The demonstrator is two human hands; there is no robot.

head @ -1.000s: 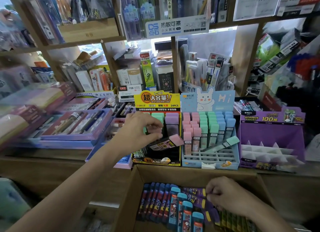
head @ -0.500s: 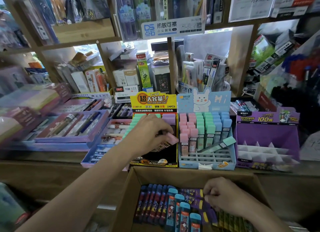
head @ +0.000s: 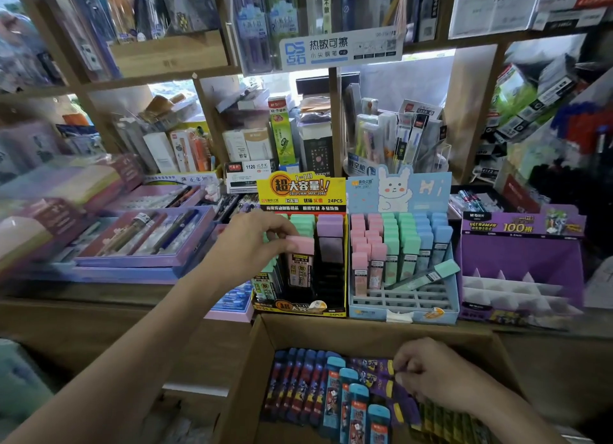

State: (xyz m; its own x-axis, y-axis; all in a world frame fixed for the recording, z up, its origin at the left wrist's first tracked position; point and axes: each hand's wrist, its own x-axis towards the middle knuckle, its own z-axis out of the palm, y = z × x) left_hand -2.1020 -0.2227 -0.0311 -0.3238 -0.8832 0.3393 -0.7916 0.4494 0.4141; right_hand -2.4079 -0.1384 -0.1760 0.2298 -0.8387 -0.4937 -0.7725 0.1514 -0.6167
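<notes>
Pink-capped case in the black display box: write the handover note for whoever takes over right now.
Left hand: pinches the pink-capped case, which stands upright in the middle column of the black display box.
Right hand: down in the cardboard box, fingers curled at the purple packs; grip unclear.
Done: case is in the display.
Left: probably seat it, let go, then fetch the next pack.

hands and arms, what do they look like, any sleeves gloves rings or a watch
The left hand and right hand are both bare: no gloves, and no rings show. The left forearm and right forearm are bare too, with no sleeve, watch or bracelet in view up to the edge of the picture. No markings show on them.
</notes>
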